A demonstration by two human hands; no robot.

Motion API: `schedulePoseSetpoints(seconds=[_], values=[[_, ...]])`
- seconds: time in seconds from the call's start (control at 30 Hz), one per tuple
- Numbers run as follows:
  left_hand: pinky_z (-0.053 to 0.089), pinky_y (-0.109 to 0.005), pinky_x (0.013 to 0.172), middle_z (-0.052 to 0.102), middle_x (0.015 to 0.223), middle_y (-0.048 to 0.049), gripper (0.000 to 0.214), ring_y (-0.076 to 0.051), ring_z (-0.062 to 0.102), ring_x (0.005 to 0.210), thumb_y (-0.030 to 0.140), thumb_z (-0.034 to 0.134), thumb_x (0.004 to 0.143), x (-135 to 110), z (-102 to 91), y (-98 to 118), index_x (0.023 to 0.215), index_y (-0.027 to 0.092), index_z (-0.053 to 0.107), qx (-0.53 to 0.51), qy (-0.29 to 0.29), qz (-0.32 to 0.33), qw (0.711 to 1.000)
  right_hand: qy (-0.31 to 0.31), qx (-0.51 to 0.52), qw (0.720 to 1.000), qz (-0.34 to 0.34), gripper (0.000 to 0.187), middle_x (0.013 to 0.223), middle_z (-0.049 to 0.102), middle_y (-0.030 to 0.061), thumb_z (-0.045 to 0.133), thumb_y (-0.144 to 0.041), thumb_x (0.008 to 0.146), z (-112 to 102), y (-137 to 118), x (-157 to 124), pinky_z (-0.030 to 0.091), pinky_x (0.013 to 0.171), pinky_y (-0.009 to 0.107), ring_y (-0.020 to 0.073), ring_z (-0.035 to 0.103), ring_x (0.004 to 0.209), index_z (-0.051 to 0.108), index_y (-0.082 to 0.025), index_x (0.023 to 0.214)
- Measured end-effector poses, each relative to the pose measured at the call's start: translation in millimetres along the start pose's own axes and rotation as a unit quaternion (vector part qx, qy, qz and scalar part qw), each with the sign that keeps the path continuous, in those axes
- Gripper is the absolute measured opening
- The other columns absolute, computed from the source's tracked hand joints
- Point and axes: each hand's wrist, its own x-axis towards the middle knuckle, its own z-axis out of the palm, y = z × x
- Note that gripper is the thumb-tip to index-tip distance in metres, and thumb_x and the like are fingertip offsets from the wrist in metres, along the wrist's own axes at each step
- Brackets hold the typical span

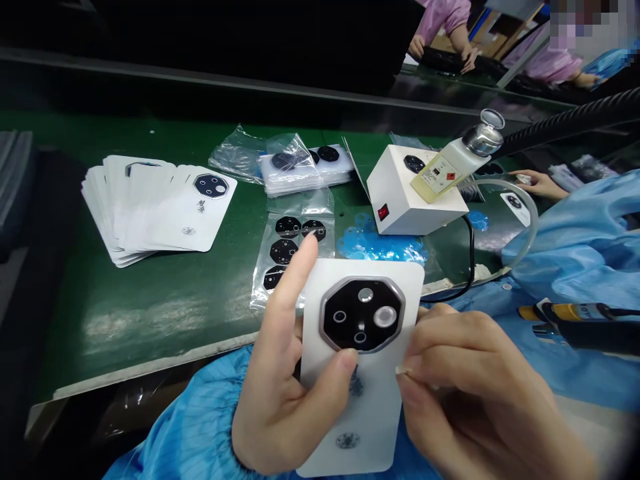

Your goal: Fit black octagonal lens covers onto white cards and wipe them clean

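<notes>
Upright in front of me is a white phone back cover (373, 393) with a black octagonal camera lens (361, 313) in a silver ring. My left hand (293, 373) grips its left side, thumb on the face just below the lens, index finger stretched up along the edge. At the cover's right edge, my right hand (465, 373) has thumb and fingers pinched together; what is between them, if anything, is too hidden to name. Behind the cover lies a clear plastic sheet (257, 293) bearing several black octagonal lens pieces (284, 252).
A fanned stack of white back covers (165, 213) lies at left. Bagged covers (300, 177) sit mid-bench. A white box (410, 193) with a red switch carries a tilted dispenser bottle (445, 167). Blue film pieces (380, 243) lie before it. A co-worker's blue sleeve (590, 220) is at right.
</notes>
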Motion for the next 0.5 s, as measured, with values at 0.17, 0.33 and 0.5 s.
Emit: schedulePoseSetpoints(seconds=[0.17,0.33,0.5], values=[[0.05,-0.036,0.098,0.042,0.144,0.0101,0.072,-0.022,0.054,0.12,0.009,0.051,0.083,-1.6,-1.9,-0.5,0.139,0.046,0.024,0.003,0.004,-0.014,1.0,0.032,0.044,0.998,0.024,0.011,0.068,0.061,-0.0007,0.06,-0.004,0.072,9.2,-6.9,-6.4,0.053,0.064,0.023,0.0075,0.059,0.06,0.057,-0.015,0.072],[0.054,-0.033,0.092,0.051,0.136,0.0093,0.071,-0.022,0.059,0.113,0.008,0.05,0.085,-2.0,-0.9,1.0,0.14,0.044,0.024,-0.024,0.005,-0.026,0.999,0.155,0.088,0.977,0.119,0.012,0.07,0.055,-0.0014,0.054,-0.007,0.078,33.2,-19.0,-15.6,0.047,0.065,0.027,0.0071,0.052,0.063,0.055,-0.016,0.071],[0.052,-0.031,0.097,0.05,0.136,0.0093,0.07,-0.02,0.056,0.117,0.009,0.05,0.085,-1.0,-3.5,-0.4,0.139,0.044,0.025,-0.037,-0.008,-0.021,0.999,0.157,0.091,0.975,0.125,0.012,0.07,0.056,-0.0014,0.055,-0.006,0.078,31.4,-17.3,-13.6,0.047,0.065,0.027,0.007,0.053,0.063,0.056,-0.015,0.071]])
